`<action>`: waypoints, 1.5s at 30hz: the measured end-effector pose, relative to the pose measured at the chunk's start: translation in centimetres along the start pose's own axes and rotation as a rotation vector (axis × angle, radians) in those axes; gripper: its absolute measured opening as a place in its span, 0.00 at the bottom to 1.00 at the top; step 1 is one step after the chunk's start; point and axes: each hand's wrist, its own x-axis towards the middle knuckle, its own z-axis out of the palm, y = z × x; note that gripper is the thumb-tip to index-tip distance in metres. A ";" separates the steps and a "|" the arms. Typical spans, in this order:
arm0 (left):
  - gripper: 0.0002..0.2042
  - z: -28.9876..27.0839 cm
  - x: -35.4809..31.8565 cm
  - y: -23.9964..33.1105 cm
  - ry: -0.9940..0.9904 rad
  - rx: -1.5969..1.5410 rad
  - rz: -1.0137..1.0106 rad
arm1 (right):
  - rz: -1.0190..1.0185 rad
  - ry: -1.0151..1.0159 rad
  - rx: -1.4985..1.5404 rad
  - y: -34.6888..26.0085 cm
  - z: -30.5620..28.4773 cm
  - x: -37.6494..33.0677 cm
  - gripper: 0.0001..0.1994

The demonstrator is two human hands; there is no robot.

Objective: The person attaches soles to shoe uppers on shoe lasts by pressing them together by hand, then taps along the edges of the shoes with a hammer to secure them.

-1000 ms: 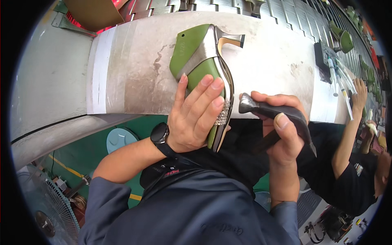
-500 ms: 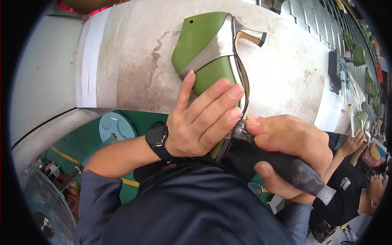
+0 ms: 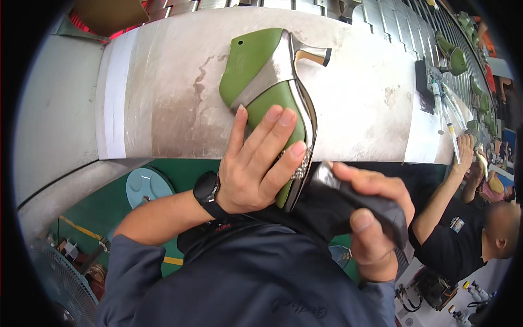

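A silver high-heeled shoe (image 3: 280, 66) is fitted on a green shoe last (image 3: 255, 50). It lies on its side on the pale work surface, heel to the far right, toe past the near edge. My left hand (image 3: 245, 171) rests over its front part, fingers spread along the last and thumb beside a glittering rhinestone strap (image 3: 299, 170). To the right of the toe, my right hand (image 3: 378, 204) grips a dark tool (image 3: 357, 197) with a blunt greyish head. That head stands apart from the shoe. I cannot make out the tool's exact kind.
The pale work surface (image 3: 359, 120) ends near my body. Several syringe-like tubes (image 3: 444, 101) lie at its right end by a black box (image 3: 424, 82). A metal roller conveyor (image 3: 403, 32) runs behind. A co-worker (image 3: 463, 229) sits at right; a fan (image 3: 60, 278) stands lower left.
My right hand has drawn the tool back from the shoe's edge, turning it and uncovering the rhinestone strap. My left hand stays on the shoe. The whole view has shifted slightly.
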 end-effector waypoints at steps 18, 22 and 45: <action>0.25 0.5 -2.1 -0.2 0.012 -0.058 -0.024 | 0.470 0.026 0.157 -0.4 -0.4 13.1 0.14; 0.25 1.1 -1.7 -0.3 0.035 -0.036 -0.012 | 0.627 -0.022 -0.128 -1.5 -0.7 16.3 0.22; 0.22 0.6 -0.8 -0.9 0.021 0.049 0.044 | 0.198 0.155 -0.315 -3.4 -1.0 5.2 0.23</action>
